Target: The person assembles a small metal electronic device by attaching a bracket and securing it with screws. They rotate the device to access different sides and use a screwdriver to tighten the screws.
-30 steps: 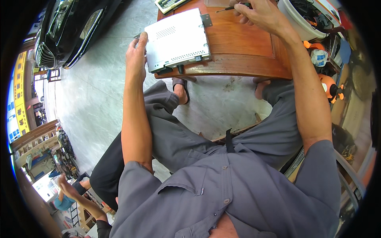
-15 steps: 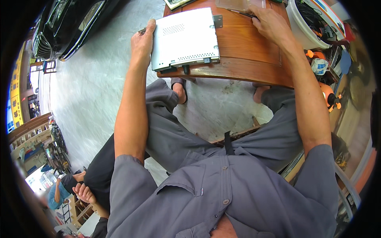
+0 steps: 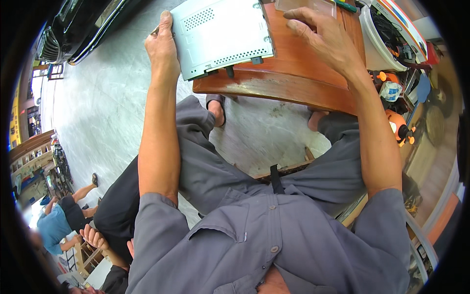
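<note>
Your left hand [image 3: 161,49] grips the left edge of the grey metal chassis [image 3: 223,36], thumb on top and fingers wrapped under the rim; clamped on it. The chassis lies flat on the wooden bench [image 3: 298,73], lid up w/ vent perforations showing. It sits at the bench's front-left corner, and its near-left corner overhangs the front edge.

Change vs. a second ago: the unit sat squarer to you then, well in from the front edge, and your right hand was at the bench's far edge pinching a thin dark tool. Now the chassis is turned, w/ its near edge angled toward the front-left corner. Your right hand [image 3: 325,41] has come back and hovers over the bench just right of the chassis, fingers spread and slightly curled, holding nothing; the tool is out of it. A green-handled tool [image 3: 345,6] lies at the far edge by a clear plastic piece [image 3: 298,5].

Assessment: you appear to have repositioned the unit and freed the right hand, likely to take a two-hand hold or to work on the right side. Overhang at the corner is a slip risk; keep the left-hand clamp on.

Right of the bench: a white bucket of cables [image 3: 387,34] and an orange tool [image 3: 399,127]. Another person sits low at the left [image 3: 58,220].
</note>
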Motion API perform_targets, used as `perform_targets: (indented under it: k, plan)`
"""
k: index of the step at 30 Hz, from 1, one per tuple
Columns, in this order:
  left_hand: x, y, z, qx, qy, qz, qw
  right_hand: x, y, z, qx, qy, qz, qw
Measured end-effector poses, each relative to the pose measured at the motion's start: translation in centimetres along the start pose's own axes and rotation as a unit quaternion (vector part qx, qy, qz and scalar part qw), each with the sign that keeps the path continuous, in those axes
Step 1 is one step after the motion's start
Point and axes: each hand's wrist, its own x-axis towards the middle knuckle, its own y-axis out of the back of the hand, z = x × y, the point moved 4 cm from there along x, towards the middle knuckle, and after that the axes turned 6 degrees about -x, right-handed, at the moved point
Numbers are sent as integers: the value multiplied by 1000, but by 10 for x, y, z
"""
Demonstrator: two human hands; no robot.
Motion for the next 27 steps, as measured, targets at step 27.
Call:
perform_targets:
  k: [27]
  plan:
    - [-41,-39,-22,-132,288,-158,935,-25,-7,-136,168,47,6,985]
